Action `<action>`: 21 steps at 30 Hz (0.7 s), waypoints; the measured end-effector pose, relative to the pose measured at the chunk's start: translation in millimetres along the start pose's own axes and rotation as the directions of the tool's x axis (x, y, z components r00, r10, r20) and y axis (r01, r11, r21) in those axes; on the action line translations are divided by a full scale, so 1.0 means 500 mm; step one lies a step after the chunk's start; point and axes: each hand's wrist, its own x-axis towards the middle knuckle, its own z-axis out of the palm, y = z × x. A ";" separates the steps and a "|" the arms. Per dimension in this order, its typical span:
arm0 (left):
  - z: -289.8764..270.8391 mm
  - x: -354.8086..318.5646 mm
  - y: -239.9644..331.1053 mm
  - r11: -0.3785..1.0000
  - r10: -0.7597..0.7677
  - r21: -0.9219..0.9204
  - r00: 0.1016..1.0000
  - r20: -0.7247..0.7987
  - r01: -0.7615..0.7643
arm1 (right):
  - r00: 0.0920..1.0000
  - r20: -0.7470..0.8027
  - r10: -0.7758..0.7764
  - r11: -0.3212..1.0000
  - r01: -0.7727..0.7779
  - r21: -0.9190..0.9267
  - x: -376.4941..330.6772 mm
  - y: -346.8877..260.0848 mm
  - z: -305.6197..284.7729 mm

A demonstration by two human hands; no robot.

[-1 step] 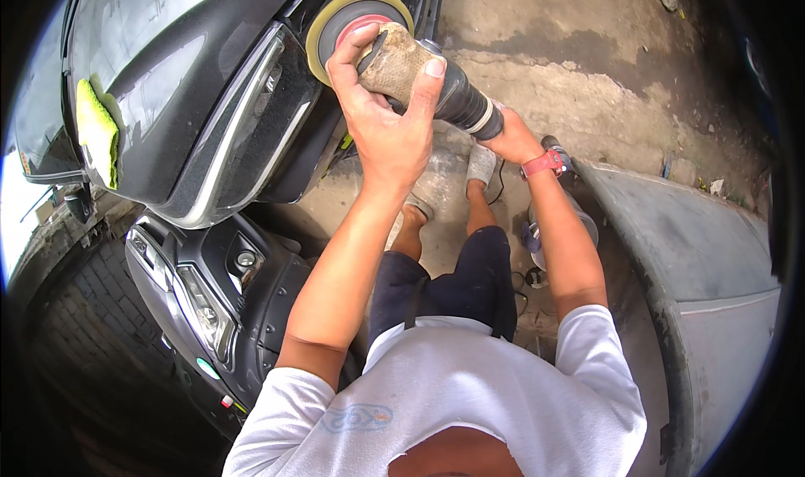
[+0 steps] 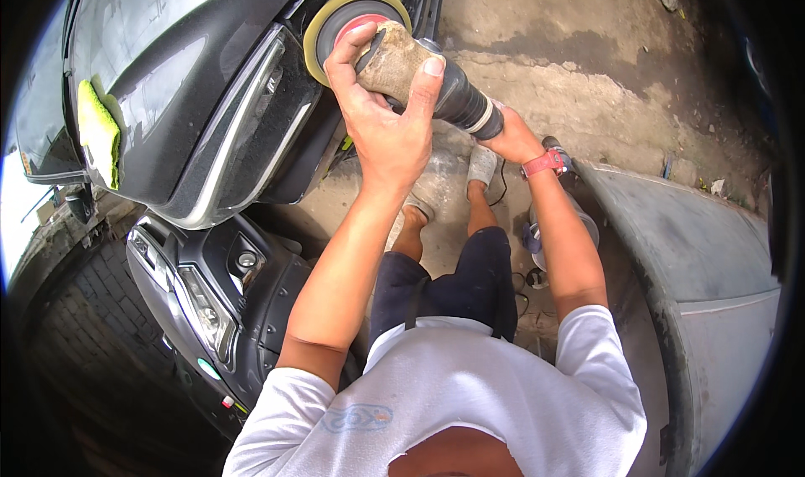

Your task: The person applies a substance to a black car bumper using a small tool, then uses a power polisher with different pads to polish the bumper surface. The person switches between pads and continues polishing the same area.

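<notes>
A rotary polisher with a round pad, yellow at its edge and red at its middle, is held between both my hands. My left hand is wrapped round its front end, over a worn tan covering, with the thumb on top. My right hand grips the black rear of its body; those fingers are partly hidden. The pad is at the front of a black car, beside the headlight. Whether it touches the paint, I cannot tell. A yellow-green cloth lies on the car farther left.
Below the car on the left stands another dark vehicle front with lamps. A large grey panel slants along the right. Near my feet are a bucket and a black cord. Rough concrete ground stretches beyond.
The polisher and my left hand have shifted very slightly to the left. My grip on it looks the same.
</notes>
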 end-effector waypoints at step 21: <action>0.090 0.062 -0.074 0.807 0.195 0.475 0.918 0.344 -0.350 | 0.941 0.195 0.278 0.826 -0.337 0.452 -0.107 0.054 0.169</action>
